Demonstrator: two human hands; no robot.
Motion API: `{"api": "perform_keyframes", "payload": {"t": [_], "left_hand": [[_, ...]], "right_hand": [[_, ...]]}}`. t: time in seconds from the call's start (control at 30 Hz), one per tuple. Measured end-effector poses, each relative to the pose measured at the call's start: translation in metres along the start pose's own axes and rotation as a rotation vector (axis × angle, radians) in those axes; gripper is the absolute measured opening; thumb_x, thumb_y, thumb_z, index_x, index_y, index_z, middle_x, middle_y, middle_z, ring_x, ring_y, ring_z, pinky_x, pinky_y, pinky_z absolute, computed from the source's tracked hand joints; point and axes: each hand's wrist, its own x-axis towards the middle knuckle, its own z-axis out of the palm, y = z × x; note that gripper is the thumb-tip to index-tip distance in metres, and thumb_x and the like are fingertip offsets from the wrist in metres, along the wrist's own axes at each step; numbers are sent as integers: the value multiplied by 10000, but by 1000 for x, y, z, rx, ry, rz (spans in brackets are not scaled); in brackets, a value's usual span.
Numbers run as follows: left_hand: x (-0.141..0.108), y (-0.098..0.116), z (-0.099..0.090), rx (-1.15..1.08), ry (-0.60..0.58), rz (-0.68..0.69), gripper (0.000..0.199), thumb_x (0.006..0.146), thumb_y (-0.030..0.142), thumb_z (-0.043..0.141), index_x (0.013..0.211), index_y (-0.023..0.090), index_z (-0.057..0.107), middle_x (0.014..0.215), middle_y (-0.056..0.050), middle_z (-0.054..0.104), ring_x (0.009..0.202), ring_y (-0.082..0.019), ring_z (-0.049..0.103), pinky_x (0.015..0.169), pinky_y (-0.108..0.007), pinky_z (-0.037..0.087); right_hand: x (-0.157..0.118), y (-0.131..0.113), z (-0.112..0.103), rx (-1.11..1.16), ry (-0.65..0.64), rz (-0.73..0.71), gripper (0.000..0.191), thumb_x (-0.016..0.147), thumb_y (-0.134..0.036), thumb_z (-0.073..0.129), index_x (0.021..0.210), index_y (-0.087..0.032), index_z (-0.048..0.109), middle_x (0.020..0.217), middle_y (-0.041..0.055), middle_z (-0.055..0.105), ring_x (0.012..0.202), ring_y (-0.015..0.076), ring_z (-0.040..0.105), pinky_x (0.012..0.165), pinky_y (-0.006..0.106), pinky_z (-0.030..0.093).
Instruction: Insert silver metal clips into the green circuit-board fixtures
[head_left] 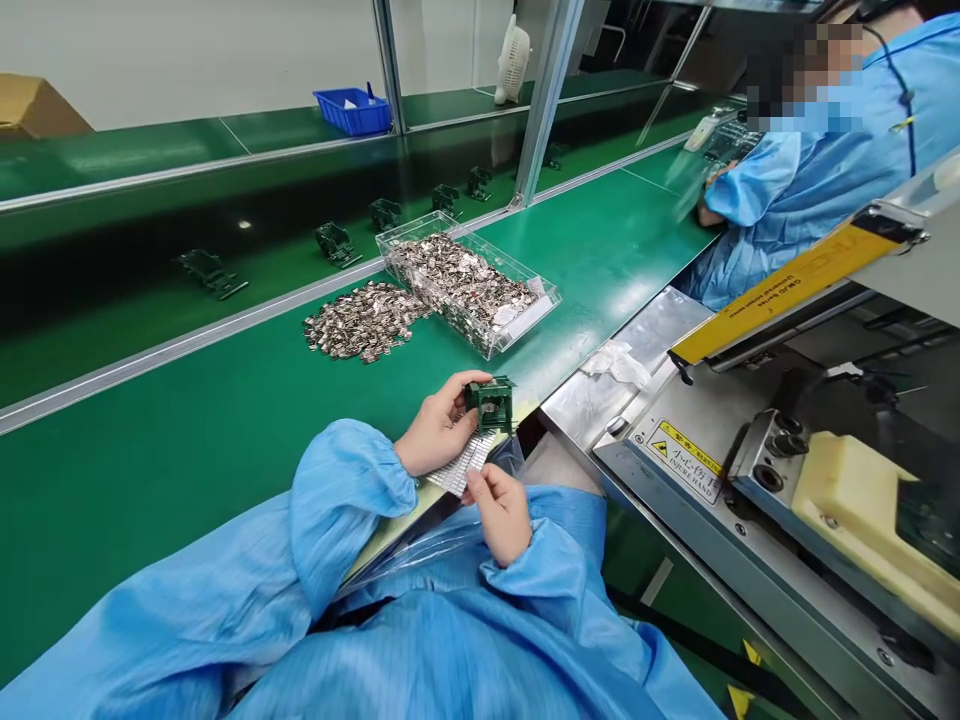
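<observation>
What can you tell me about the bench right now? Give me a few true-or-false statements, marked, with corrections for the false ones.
1. The left hand grips a small green holder. True.
2. The small metal pieces are all inside the clear plastic box. False: a pile also lies on the green belt beside the box.
3. The right hand is up by the blue basket. False: it is close to the person's body, beside a silvery strip.
4. A co-worker in a blue smock sits further along the belt. True.
</observation>
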Motion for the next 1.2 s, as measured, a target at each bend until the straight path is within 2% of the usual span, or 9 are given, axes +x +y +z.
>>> {"api": "perform_keyframes", "payload": {"t": [0.13,0.3,0.43,0.53,0.63,0.77,0.9,1.0,1.2], "left_hand": [[5,0,-1,-154,-36,5,372,903,277,581,1243,171,476,1012,-70,649,887,-142,643,791,-236,528],[6,1,-2,-169,-41,-21,394,896,316,599,1240,165,480,1047,-82,644,892,-146,652,816,-250,535],[5,1,-3,-192,-34,-64,416,898,329,595,1256,159,469,1031,-76,636,881,-143,647,813,-257,535],[5,0,-3,-196,5,-66,426,894,359,600,1251,163,471,1036,-75,632,904,-151,638,820,-262,530],[6,2,-4,-225,56,-61,431,888,369,611,1241,167,466,994,-64,635,900,-152,634,805,-257,528],[3,6,-5,-239,115,-69,406,892,333,611,1236,171,470,1033,-74,623,925,-160,625,799,-258,533],[-3,8,-3,-241,118,-81,375,917,287,560,1261,178,458,988,-58,609,850,-146,604,744,-253,534],[-7,9,-1,-199,109,-63,363,923,224,526,1277,185,453,955,-48,624,817,-138,606,740,-247,521],[-9,14,0,-139,99,-31,390,899,129,480,1282,195,440,1029,-64,672,906,-163,655,796,-264,520]], "right_hand": [[-1,10,5,-44,33,-92,443,916,-536,485,650,-193,572,599,16,593,584,152,556,570,266,444],[0,26,-1,-175,30,-198,439,938,-512,421,666,-201,571,674,31,562,652,169,526,619,297,420],[6,33,-12,-298,-48,-204,403,922,-468,462,640,-214,599,669,37,594,659,182,550,635,305,417],[7,32,-22,-395,-88,-150,335,849,-389,610,557,-226,607,539,7,580,519,159,522,544,280,370],[2,18,-33,-472,-94,-107,265,743,-292,739,507,-238,631,478,-7,588,446,152,511,494,271,337],[0,-25,-48,-505,-4,-114,109,838,-297,669,778,-253,748,680,18,714,566,184,626,558,292,443],[16,-63,-49,-423,159,-312,139,884,-266,620,935,-243,748,859,48,698,756,194,651,704,329,513],[35,-70,-37,-376,270,-465,87,843,-229,668,879,-243,746,983,67,639,925,212,621,821,365,504],[52,-64,-12,-470,332,-503,65,833,-276,683,807,-226,713,1160,100,586,1126,267,554,952,455,438]]}}
